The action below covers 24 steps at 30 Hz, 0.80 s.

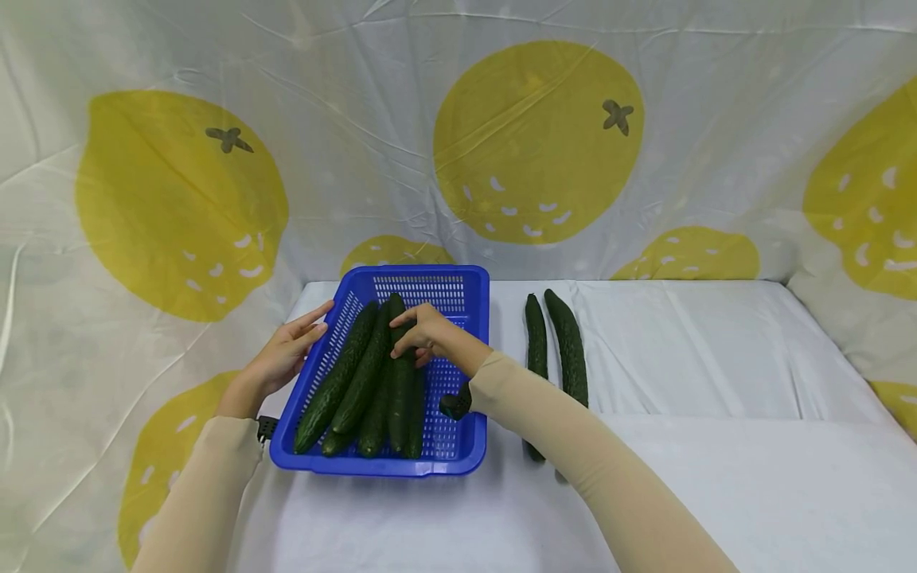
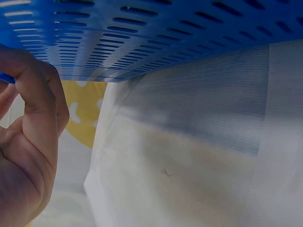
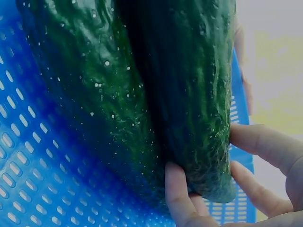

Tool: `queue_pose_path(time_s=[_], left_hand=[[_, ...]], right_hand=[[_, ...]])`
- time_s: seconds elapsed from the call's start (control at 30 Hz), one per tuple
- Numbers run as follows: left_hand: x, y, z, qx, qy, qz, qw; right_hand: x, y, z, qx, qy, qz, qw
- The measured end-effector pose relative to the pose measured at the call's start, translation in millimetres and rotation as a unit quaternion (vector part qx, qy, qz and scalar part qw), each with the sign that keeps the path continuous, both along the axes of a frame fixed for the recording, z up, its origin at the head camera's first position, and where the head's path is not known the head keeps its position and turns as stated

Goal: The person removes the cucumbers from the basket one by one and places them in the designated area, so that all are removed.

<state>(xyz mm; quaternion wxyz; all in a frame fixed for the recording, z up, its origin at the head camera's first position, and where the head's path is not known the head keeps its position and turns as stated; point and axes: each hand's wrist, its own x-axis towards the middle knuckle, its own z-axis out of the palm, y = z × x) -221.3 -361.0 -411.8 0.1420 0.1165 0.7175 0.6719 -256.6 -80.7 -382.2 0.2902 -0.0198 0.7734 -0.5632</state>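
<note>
A blue perforated plastic basket (image 1: 444, 465) stands on the left part of the table, with several dark green cucumbers (image 1: 337, 390) piled lengthwise inside. At its left side, my left hand (image 1: 282, 354) grips the rim; the left wrist view shows the curled fingers (image 2: 35, 90) by the basket's wall. Inside, my right hand (image 1: 433, 330) pinches the upper part of a cucumber (image 1: 399, 402) on top of the pile. In the right wrist view, fingertips (image 3: 176, 182) lie on both sides of that cucumber (image 3: 196, 94), beside another one.
Two more cucumbers, a thinner one (image 1: 536, 334) and a thicker one (image 1: 569, 350), lie side by side right of the basket, partly hidden by the right sleeve (image 1: 573, 446). White cloth (image 1: 716, 342) covers the table. A lemon-patterned curtain (image 1: 358, 159) hangs behind it.
</note>
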Motion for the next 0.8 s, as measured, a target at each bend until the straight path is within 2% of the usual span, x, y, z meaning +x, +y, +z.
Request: queue_pose_path(time_s=[0.37, 0.8], left_hand=[[1.8, -0.2, 0.6, 0.001, -0.006, 0.008, 1.0], [1.4, 1.4, 1.0, 0.001, -0.006, 0.008, 0.9999]], right_hand=[[1.8, 1.5, 3.1, -0.003, 0.011, 0.013, 0.9998], [-0.4, 10.1, 5.8, -0.062, -0.043, 0.016, 0.997]])
